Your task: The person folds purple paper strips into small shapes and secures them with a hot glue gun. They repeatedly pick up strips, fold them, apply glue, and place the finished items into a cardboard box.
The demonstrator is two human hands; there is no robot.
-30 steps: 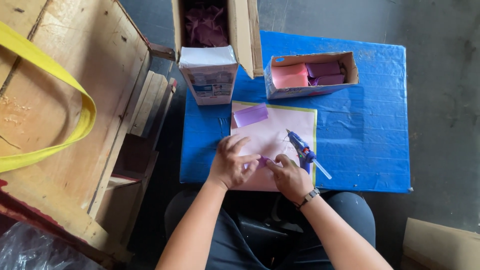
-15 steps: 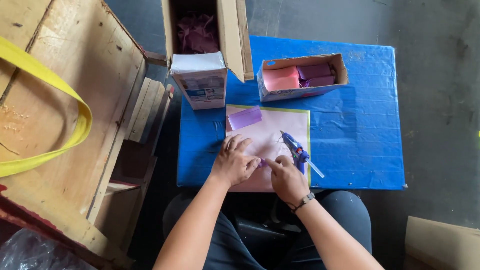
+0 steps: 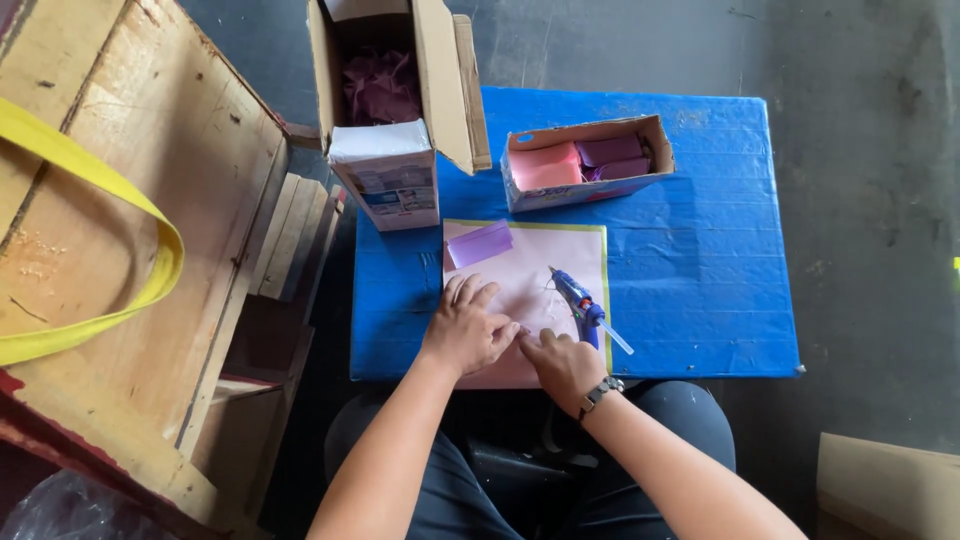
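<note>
My left hand [image 3: 468, 328] and my right hand [image 3: 563, 365] meet on a pink mat [image 3: 520, 270] on the blue table [image 3: 700, 260]. Their fingertips pinch a small purple paper piece between them; most of it is hidden under my fingers. A blue glue gun [image 3: 580, 300] lies on the mat just right of my hands, with a clear glue stick sticking out of its back. A folded purple paper strip [image 3: 480, 243] rests at the mat's far left corner. My right wrist wears a watch.
A low cardboard box [image 3: 585, 163] with pink and purple paper blocks stands at the table's far side. A tall open carton [image 3: 385, 110] holding purple pieces stands at the far left corner. A wooden crate [image 3: 110, 250] with a yellow strap lies to the left. Grey floor lies to the right.
My hands have slid slightly toward me on the mat and stay pressed together on the small piece. The camera view shifted a little. The glue gun has not moved.
</note>
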